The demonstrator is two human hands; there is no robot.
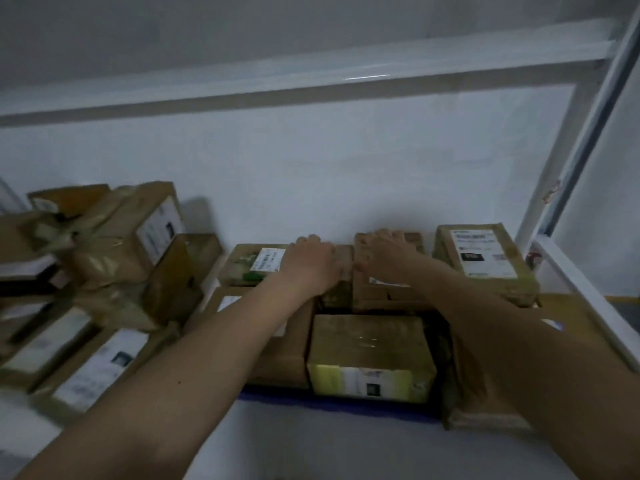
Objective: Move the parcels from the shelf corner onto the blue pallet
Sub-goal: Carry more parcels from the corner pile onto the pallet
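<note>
Several brown cardboard parcels lie packed on the blue pallet (332, 403), whose front edge shows below them. Both my arms reach forward over them. My left hand (313, 263) rests fingers-down on a small brown parcel (341, 268) at the back by the wall, beside a labelled parcel (252, 263). My right hand (388, 254) lies on top of another brown parcel (384, 292) next to it, fingers curled over its far edge. A box with a yellow-green front label (370, 355) sits nearest me. Whether either hand truly grips is unclear in the blur.
A loose heap of brown parcels (114, 258) with white labels fills the left side. A labelled box (485, 261) stands at the back right. A white metal shelf frame (568, 188) rises on the right, with a crossbar overhead. The white wall is right behind the parcels.
</note>
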